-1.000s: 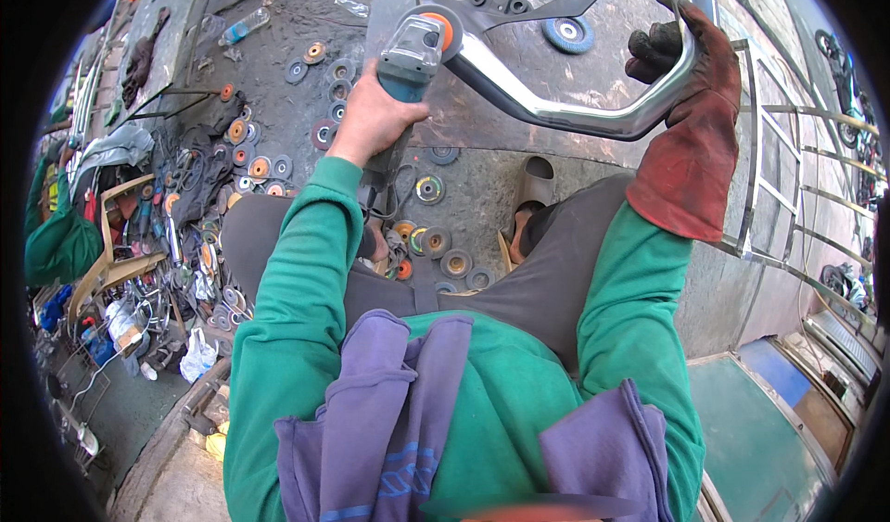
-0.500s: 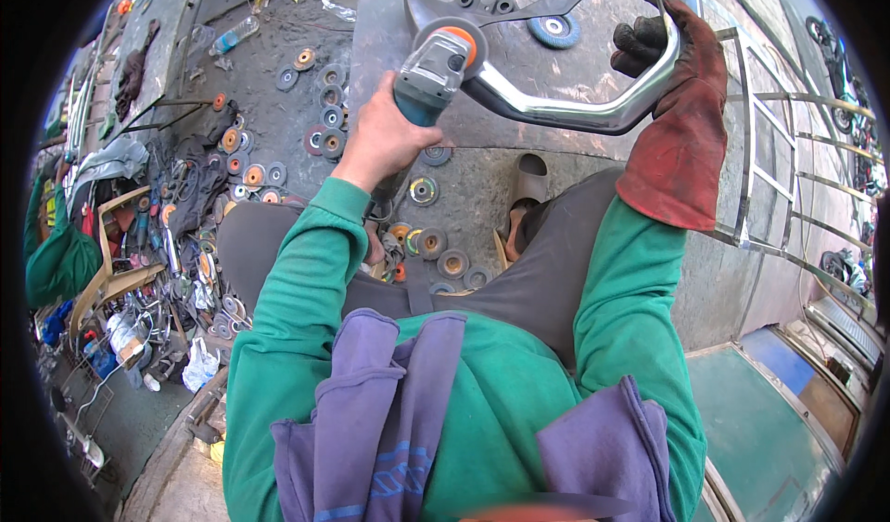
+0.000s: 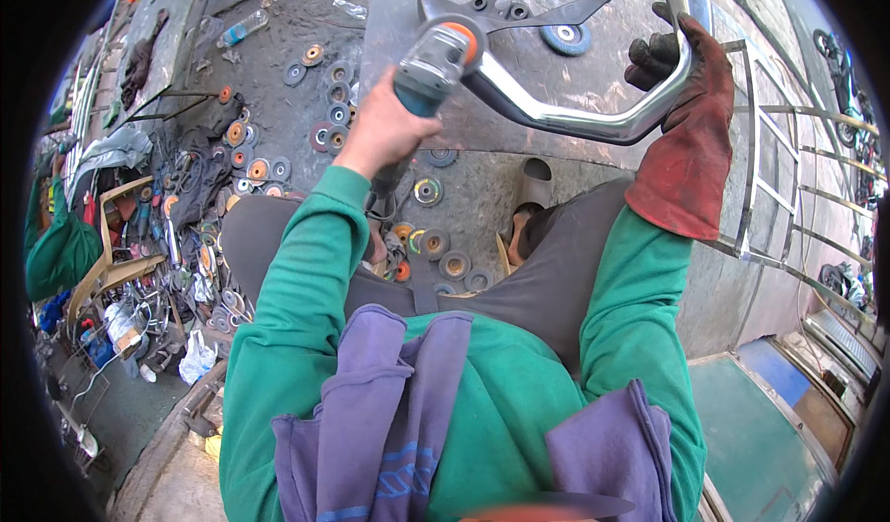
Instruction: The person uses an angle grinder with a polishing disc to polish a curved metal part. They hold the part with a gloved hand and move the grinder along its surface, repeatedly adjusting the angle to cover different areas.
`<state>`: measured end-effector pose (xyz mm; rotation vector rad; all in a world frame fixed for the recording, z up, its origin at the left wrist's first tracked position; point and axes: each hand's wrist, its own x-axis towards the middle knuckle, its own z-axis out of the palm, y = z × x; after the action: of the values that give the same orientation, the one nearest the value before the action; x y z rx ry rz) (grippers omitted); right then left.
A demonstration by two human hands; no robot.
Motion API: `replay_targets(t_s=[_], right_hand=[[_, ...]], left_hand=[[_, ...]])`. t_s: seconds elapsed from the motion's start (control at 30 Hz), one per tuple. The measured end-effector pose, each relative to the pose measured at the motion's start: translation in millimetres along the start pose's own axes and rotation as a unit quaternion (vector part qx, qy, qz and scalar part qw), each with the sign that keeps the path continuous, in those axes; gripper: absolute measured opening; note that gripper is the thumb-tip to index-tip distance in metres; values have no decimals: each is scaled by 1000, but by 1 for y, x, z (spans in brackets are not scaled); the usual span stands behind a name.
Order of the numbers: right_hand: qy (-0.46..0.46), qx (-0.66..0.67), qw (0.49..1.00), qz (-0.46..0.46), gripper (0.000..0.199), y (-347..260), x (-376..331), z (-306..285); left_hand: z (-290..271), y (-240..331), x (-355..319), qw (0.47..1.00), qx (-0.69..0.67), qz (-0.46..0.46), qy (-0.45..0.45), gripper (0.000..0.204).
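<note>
Mid-job, by the look of it: holding the angle grinder (image 3: 428, 75) in a closed grip with the bare left hand (image 3: 378, 128), and clasping the bent metal tube (image 3: 593, 125) at its right bend with the gloved right hand (image 3: 706, 79). Bringing disc (image 3: 471, 40) and tube together at the tube's left end, over the far floor sheet (image 3: 556, 79). Touching or just clear? Cannot tell. Gleaming along most of the visible bend, so probably well worked there; looking dull and dark along the far bracket (image 3: 547, 14), perhaps undone, perhaps never meant to shine. Can't call it finished.
</note>
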<state>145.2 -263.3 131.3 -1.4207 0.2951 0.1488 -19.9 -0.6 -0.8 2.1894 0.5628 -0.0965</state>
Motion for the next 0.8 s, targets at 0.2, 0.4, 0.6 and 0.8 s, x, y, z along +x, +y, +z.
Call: replay_targets(t_s=[0.2,0.4,0.6,0.8], right_hand=[[-24,14,1000,3,45,-3,-4,0],[79,-47,996,-4,46,0,-4,14],[-21,41,998,43,44,0,-3,-3],[-33,2,999,14,46,13,27,-24]], left_hand=[[-5,-14,7,999,-30,-4,20,85],[20,5,-32,997,36,27,-69,86],[5,-3,-9,1000,30,6,-7,80],[13,5,-23,998,54,6,-16,75]])
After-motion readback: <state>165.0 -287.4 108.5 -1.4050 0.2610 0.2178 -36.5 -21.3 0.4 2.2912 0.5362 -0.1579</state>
